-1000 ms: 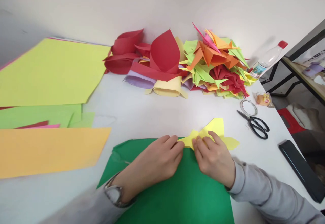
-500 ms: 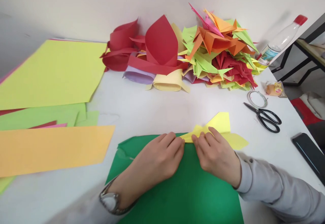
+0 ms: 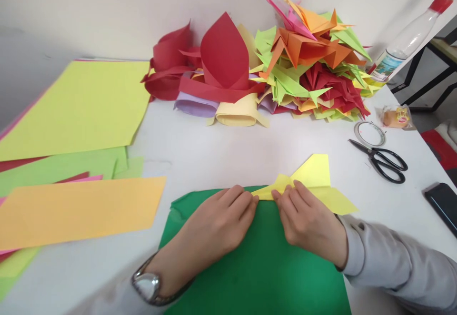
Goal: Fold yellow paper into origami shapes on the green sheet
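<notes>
The yellow folded paper [image 3: 314,179] lies at the far edge of the green sheet [image 3: 257,267], half on it and half on the white desk [image 3: 214,153]. My left hand [image 3: 217,224] is narrow, fingers curled close, with their tips pinning the paper's pointed left end. My right hand [image 3: 307,220] is likewise narrow and presses the middle fold flat, I think so that the crease sets sharp against the hard desk. The scissors [image 3: 383,162] and the tape roll [image 3: 369,133] lie near on my right. The pile of folded shapes [image 3: 307,63] is heaped against the wall, well apart.
</notes>
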A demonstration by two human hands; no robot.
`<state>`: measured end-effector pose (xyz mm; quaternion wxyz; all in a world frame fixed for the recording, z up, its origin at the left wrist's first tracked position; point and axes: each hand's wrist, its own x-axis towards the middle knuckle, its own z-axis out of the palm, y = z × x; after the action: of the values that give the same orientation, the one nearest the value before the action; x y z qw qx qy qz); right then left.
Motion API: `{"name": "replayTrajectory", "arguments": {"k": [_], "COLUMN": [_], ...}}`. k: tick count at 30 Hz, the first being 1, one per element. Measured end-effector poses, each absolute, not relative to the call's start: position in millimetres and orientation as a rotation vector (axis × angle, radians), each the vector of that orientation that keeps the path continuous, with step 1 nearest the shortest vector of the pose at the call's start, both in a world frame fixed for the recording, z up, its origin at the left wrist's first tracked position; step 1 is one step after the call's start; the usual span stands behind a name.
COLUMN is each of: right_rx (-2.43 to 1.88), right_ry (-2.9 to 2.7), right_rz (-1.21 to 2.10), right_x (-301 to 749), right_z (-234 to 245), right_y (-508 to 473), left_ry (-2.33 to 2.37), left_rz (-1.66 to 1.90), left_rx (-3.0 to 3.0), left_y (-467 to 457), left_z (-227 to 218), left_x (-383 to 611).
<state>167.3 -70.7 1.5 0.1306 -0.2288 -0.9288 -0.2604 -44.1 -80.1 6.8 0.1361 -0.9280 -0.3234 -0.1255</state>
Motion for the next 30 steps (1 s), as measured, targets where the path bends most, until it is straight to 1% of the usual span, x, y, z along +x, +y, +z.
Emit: {"name": "replayTrajectory", "arguments": {"k": [11,19,30], "right_rx": [-0.695,-0.681,-0.689], "right_ry": [-2.695,-2.737,-2.728], "right_rz": [-0.688,-0.716,-0.652], "right_x": [167,166,166], "right_z": [1,4,3], "right_y": [-69,-72,-72], "left_ry": [-1.017,-0.973,-0.954], "left_rz": [-0.521,-0.399,-0.278], "left_rx": [-2.773,-2.792,-2.696], "left_y": [-74,-70,-76], "left_z": [6,14,14], "left_x": [-48,-50,-55]}}
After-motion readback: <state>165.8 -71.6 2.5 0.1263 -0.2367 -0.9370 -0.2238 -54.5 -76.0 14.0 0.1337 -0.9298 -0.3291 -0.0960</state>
